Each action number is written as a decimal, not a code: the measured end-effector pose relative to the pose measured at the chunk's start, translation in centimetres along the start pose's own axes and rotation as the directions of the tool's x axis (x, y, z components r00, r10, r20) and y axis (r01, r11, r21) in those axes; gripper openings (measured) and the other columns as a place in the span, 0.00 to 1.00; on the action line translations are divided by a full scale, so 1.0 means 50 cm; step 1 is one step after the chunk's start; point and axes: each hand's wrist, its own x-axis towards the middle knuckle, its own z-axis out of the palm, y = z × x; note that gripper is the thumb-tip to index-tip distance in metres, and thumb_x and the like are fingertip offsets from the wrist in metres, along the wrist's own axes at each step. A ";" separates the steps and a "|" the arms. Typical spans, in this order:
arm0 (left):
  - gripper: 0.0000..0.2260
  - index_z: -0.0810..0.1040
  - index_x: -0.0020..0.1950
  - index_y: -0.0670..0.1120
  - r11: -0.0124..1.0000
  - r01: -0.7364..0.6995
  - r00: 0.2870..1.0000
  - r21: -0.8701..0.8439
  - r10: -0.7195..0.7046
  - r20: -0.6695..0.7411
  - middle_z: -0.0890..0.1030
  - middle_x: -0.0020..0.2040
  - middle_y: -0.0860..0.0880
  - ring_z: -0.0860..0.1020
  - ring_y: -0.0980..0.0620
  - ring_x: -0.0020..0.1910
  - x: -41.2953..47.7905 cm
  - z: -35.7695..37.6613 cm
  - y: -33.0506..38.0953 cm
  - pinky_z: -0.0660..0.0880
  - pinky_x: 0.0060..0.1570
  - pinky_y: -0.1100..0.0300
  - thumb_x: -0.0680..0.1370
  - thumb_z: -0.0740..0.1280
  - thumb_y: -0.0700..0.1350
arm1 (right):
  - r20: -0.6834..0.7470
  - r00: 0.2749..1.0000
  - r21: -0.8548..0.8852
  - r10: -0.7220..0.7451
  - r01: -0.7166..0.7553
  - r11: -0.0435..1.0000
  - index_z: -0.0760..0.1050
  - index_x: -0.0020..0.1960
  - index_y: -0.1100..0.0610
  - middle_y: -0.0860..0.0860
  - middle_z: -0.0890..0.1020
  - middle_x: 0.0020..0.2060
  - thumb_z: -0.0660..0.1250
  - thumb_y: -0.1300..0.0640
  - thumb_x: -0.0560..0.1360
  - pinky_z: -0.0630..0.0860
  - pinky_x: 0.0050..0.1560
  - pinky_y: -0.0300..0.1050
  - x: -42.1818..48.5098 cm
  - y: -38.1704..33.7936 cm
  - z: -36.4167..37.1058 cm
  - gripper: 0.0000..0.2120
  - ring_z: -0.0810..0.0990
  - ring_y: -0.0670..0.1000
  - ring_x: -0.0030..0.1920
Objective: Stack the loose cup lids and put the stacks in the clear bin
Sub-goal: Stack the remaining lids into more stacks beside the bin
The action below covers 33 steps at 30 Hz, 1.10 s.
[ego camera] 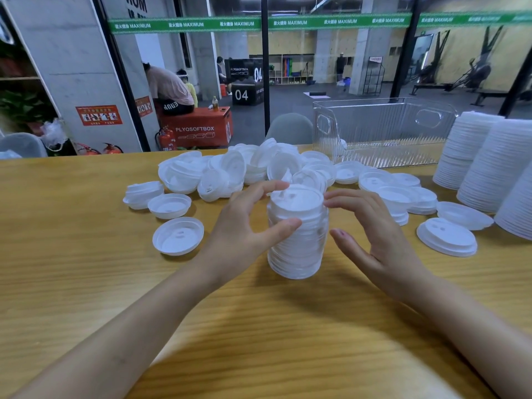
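A stack of white cup lids (298, 243) stands upright on the wooden table in the middle of the view. My left hand (244, 223) grips it from the left, thumb on its front and fingers curved to its top rim. My right hand (374, 234) is beside the stack on the right, fingers spread and relaxed, fingertips at or just off its side. A heap of loose lids (259, 168) lies behind the stack. The clear bin (383, 131) stands at the back right; it looks nearly empty.
Tall finished lid stacks (489, 168) stand at the far right. Single lids (178, 236) lie to the left, and more lids (446, 237) to the right. A glass wall runs behind the table (86, 283).
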 end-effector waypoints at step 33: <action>0.27 0.69 0.70 0.59 0.998 -0.054 0.998 0.018 0.054 0.028 0.73 0.66 0.63 0.67 0.64 0.68 0.002 0.007 -0.024 0.64 0.64 0.69 0.73 0.68 0.63 | 0.003 1.000 -0.022 -0.004 0.004 1.000 0.71 0.67 0.49 0.46 0.74 0.61 0.56 0.41 0.82 0.68 0.64 0.40 -0.001 0.004 0.001 0.19 0.73 0.50 0.63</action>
